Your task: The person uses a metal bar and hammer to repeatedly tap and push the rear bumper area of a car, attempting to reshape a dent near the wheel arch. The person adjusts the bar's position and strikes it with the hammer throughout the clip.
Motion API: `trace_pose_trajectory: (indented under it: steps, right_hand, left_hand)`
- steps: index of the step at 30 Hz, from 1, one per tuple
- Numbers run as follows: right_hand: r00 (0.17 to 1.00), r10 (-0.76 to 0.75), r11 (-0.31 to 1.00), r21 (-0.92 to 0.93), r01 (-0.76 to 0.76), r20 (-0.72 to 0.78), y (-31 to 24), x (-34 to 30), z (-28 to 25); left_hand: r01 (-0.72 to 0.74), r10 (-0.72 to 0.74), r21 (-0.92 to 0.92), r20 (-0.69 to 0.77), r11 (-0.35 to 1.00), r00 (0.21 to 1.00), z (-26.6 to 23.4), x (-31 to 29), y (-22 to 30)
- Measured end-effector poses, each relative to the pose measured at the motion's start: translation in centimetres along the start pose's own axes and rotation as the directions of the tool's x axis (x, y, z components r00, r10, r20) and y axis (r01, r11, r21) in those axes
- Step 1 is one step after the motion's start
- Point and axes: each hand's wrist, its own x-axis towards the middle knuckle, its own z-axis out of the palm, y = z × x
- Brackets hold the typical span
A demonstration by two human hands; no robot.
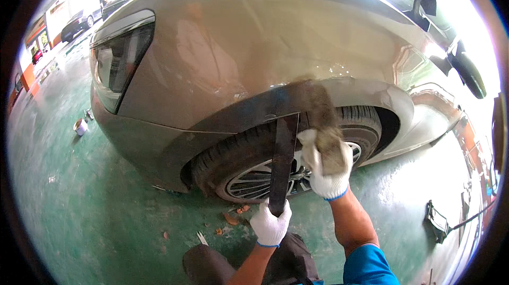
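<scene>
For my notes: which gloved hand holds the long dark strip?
The left hand: it grips the strip's lower end. The right hand, higher, holds a brownish cloth against the wheel arch.

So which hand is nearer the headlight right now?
Left. The left hand grips the lower end of the dark strip below the wheel arch; the right hand is farther from the headlight, pressing a cloth on the arch.

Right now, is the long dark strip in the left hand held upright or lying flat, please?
Upright. The left hand grips the dark strip at its lower end, and it rises nearly vertically in front of the wheel to the fender arch.
</scene>
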Motion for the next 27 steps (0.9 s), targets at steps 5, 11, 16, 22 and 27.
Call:
trace_pose_trajectory:
  steps: [5, 11, 16, 22, 27]
  right_hand:
    - [0.993, 0.117, 0.984, 0.135, -0.12, 0.033, 0.9, 0.0, 0.4]
    - [0.884, 0.466, 0.731, 0.541, -0.415, 0.048, 0.5, -2.8, 0.0]
    - [0.948, 0.316, 0.898, 0.313, -0.308, 0.025, 1.6, -3.2, 0.7]
    - [0.936, 0.351, 0.853, 0.407, -0.327, 0.017, 0.0, -1.7, 0.8]
    - [0.875, 0.484, 0.725, 0.554, -0.41, 0.014, 0.3, -1.6, 1.3]
  left_hand:
    - [-0.042, 0.042, 0.051, -0.003, 0.998, 0.999, 0.2, 0.2, 0.0]
    - [-0.031, 0.032, 0.007, -0.029, 0.999, 0.999, 0.2, 0.2, -0.3]
    - [-0.035, 0.036, 0.04, -0.023, 0.999, 0.999, 0.2, 0.1, -0.1]
    - [-0.038, 0.038, -0.002, -0.041, 0.999, 0.998, 0.5, 0.0, -0.9]
    - [-0.012, 0.012, 0.006, 0.002, 1.0, 1.0, 0.1, 0.3, 0.2]
